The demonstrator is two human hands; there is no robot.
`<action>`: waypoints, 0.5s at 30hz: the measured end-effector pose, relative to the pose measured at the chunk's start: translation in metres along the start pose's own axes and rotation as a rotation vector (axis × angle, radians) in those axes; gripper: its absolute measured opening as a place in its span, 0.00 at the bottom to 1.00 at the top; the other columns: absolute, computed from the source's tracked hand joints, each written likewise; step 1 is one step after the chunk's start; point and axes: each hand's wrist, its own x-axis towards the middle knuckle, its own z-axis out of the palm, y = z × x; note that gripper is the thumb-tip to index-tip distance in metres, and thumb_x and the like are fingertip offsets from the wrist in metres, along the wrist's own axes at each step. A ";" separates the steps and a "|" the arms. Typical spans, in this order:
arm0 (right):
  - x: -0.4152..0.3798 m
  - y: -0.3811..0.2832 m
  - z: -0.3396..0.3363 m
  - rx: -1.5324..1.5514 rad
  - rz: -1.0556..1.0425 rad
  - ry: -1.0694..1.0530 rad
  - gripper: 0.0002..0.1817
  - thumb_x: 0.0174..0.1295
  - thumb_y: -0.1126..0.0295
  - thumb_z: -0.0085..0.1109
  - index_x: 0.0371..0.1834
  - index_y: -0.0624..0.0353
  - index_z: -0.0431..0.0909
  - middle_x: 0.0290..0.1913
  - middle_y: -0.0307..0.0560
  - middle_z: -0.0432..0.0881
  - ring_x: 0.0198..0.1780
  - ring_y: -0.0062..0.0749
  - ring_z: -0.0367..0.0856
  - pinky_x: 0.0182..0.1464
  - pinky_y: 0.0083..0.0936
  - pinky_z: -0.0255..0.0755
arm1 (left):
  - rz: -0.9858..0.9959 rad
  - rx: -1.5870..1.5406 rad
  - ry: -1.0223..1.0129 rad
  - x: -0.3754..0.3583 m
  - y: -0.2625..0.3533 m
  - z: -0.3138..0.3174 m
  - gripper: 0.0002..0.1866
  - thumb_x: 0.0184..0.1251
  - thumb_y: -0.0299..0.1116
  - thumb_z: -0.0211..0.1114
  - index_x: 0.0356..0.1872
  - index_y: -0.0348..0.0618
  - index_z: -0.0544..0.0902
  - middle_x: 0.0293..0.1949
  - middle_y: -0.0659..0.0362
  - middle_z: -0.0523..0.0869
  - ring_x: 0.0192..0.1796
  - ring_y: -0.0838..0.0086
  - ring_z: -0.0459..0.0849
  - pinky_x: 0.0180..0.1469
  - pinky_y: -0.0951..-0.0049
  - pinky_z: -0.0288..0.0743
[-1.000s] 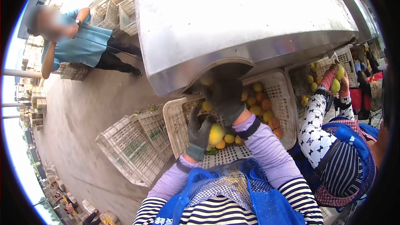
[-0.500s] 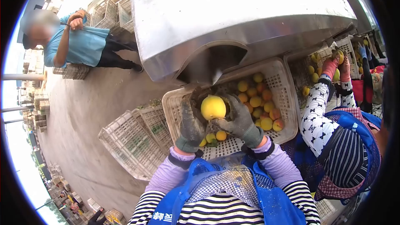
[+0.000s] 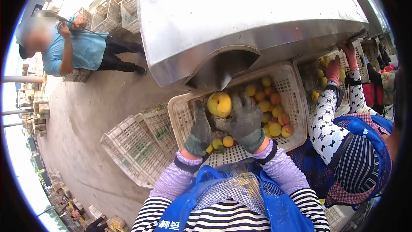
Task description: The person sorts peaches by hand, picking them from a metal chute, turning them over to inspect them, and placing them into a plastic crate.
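Note:
A yellow fruit [image 3: 219, 104] shows its stem hollow between my gloved hands, above a white plastic crate [image 3: 294, 99]. My left hand [image 3: 199, 125] is at the fruit's left side, its fingers pointing up and bent round the fruit's wrapping. My right hand [image 3: 245, 118] presses against the fruit's right side, its fingertips partly hidden. Brownish paper-like wrapping [image 3: 221, 123] lies under the fruit between both palms. Yellow and orange-red fruits [image 3: 274, 118] rest in the crate to the right of my hands, and a few lie below them.
A metal machine [image 3: 257, 30] with a dark chute opening [image 3: 225, 69] stands beyond the crate. More crates [image 3: 135, 150] are at the left. At the right, a co-worker [image 3: 356, 159] reaches toward another crate of fruit. Another person [image 3: 77, 49] stands at the upper left.
The yellow fruit has turned, so its stem hollow now shows. My right hand has shifted slightly and its fingers point further up. The co-worker's hands have moved toward the machine.

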 end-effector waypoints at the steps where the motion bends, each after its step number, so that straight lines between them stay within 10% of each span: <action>1: 0.013 0.004 0.006 -0.004 0.059 -0.076 0.43 0.46 0.48 0.75 0.63 0.62 0.73 0.48 0.54 0.80 0.44 0.50 0.82 0.43 0.41 0.77 | -0.033 0.036 0.040 0.002 -0.006 -0.015 0.42 0.73 0.71 0.42 0.69 0.42 0.69 0.56 0.52 0.82 0.53 0.65 0.83 0.56 0.61 0.79; 3: 0.031 0.026 0.038 0.003 0.016 0.015 0.38 0.51 0.50 0.74 0.61 0.61 0.74 0.49 0.55 0.80 0.43 0.51 0.81 0.44 0.39 0.76 | -0.082 0.087 0.192 0.006 -0.026 -0.042 0.47 0.65 0.79 0.44 0.65 0.44 0.73 0.49 0.52 0.84 0.45 0.65 0.83 0.45 0.63 0.79; 9: 0.095 0.049 0.048 0.040 -0.062 0.051 0.25 0.54 0.53 0.73 0.50 0.56 0.81 0.36 0.50 0.83 0.36 0.50 0.84 0.38 0.40 0.78 | -0.271 0.297 0.593 0.055 -0.123 -0.132 0.44 0.66 0.75 0.50 0.66 0.45 0.71 0.52 0.47 0.84 0.55 0.57 0.82 0.55 0.58 0.76; 10: 0.089 0.052 0.041 0.037 -0.054 0.036 0.25 0.54 0.53 0.73 0.50 0.56 0.81 0.36 0.50 0.83 0.36 0.50 0.84 0.38 0.40 0.78 | -0.287 0.291 0.596 0.063 -0.144 -0.152 0.44 0.66 0.75 0.50 0.66 0.45 0.71 0.52 0.47 0.84 0.55 0.57 0.82 0.55 0.58 0.76; 12: 0.064 0.061 0.024 0.503 0.166 -0.018 0.16 0.60 0.66 0.65 0.50 0.59 0.80 0.42 0.54 0.84 0.45 0.51 0.83 0.46 0.44 0.77 | -0.373 1.236 0.522 0.075 -0.177 -0.182 0.49 0.62 0.73 0.57 0.73 0.44 0.66 0.66 0.42 0.77 0.68 0.49 0.75 0.68 0.57 0.68; 15: 0.004 0.130 0.074 0.132 0.273 -0.215 0.18 0.61 0.70 0.62 0.55 0.56 0.79 0.45 0.52 0.84 0.46 0.49 0.84 0.48 0.43 0.76 | -0.911 1.396 0.208 0.087 -0.186 -0.167 0.52 0.60 0.65 0.63 0.80 0.50 0.55 0.77 0.45 0.61 0.79 0.48 0.57 0.76 0.53 0.57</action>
